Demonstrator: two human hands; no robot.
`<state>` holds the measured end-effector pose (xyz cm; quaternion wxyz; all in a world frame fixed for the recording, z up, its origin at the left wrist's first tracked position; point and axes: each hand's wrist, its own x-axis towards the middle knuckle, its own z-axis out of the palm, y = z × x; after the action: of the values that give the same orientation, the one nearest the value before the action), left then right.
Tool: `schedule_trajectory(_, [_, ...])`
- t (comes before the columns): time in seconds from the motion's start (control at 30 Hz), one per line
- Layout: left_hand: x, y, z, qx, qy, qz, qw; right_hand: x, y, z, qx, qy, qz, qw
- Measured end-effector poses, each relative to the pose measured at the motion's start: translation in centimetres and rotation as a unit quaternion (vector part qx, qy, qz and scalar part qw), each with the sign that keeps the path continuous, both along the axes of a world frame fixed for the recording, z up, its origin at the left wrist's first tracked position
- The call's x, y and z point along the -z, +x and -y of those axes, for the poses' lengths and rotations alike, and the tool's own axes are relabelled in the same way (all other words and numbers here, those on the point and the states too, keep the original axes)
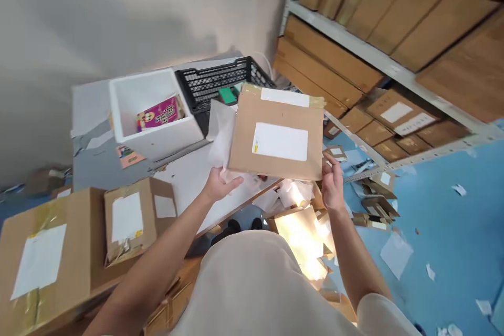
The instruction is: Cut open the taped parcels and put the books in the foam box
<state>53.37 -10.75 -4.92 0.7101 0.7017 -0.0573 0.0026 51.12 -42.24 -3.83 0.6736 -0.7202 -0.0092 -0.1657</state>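
Observation:
A flat cardboard box [277, 115] with white labels is held up tilted in front of me, above the table. Its lower right corner is gripped by my right hand [333, 184], the fingers partly behind the cardboard. At the lower left corner of the box, my left hand [220, 186] is closed on crumpled white packing paper [221, 134], its thumb pointing right. That paper hangs along the box's left side; whether the hand also touches the box is unclear. Behind stands a white foam bin [157, 142] with a purple-covered book [159, 114] inside.
A black plastic crate [212, 81] sits beside the bin on the table [88, 110]. Taped cardboard boxes [139, 215] stand at my left. Opened boxes and paper [299, 231] lie below on the right. Shelving [354, 39] full of cartons lines the right; scraps litter the blue floor [444, 226].

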Motion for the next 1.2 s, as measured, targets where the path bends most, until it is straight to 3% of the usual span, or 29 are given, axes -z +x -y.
schedule_trajectory(0.07, [-1.3,0.6,4.3,0.023,0.021,-0.022,0.999,-0.6,-2.5,2.6,0.022,-0.022,0.016,0.999])
schedule_trajectory(0.13, [-1.5,0.4,8.6,0.040,0.029,-0.051,0.997,-0.2,-5.2,4.4,0.095,-0.055,-0.003,0.994])
schedule_trajectory(0.27, [0.9,-1.0,15.1,0.090,0.046,-0.099,0.990,2.2,-10.0,6.0,0.251,-0.056,-0.069,0.964])
schedule_trajectory(0.37, [2.7,-1.8,17.1,0.110,0.054,-0.125,0.985,3.6,-12.2,6.4,0.322,-0.064,-0.127,0.936])
schedule_trajectory(0.57, [2.4,-1.9,16.7,0.080,0.040,-0.166,0.982,2.6,-12.2,7.1,0.339,-0.224,-0.242,0.881])
schedule_trajectory(0.7, [2.2,-1.3,15.8,0.071,-0.002,-0.203,0.977,2.2,-10.8,8.2,0.273,-0.331,-0.238,0.871])
schedule_trajectory(0.83, [2.6,-0.7,15.3,0.050,-0.032,-0.222,0.973,2.6,-9.1,9.5,0.186,-0.448,-0.240,0.841])
schedule_trajectory(0.9, [2.9,-0.7,15.2,0.060,-0.045,-0.230,0.970,2.8,-8.4,10.0,0.184,-0.450,-0.263,0.833])
schedule_trajectory(1.07, [4.5,-2.0,15.2,0.086,-0.031,-0.279,0.956,3.2,-7.6,11.5,0.262,-0.349,-0.335,0.835])
schedule_trajectory(1.2, [6.6,-2.0,15.5,0.057,-0.074,-0.307,0.947,3.9,-9.3,13.1,0.251,-0.286,-0.320,0.868])
